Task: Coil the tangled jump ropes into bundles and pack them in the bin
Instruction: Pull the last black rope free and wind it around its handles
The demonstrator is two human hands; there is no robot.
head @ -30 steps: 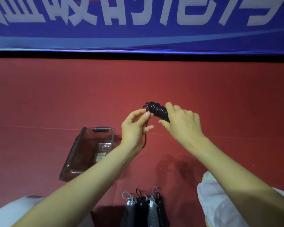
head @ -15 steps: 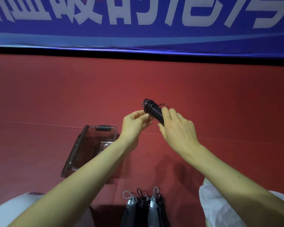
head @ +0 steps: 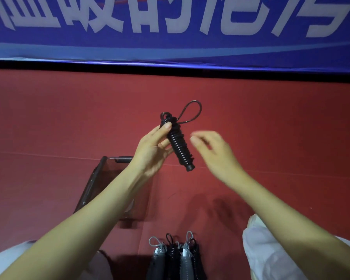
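the floor (head: 271, 122) is a dark red mat and it fills most of the view. a thin pale seam line (head: 49, 155) runs across it from left to right. at the far side stands a blue banner (head: 170, 51) with big white characters, cut off at the top edge. under the banner there is a narrow black strip (head: 190, 70) along the floor. the light is dim, and soft shadows fall on the near part of the mat.

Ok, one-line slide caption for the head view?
Left hand holds a coiled black jump rope above the red floor; right hand open beside it.
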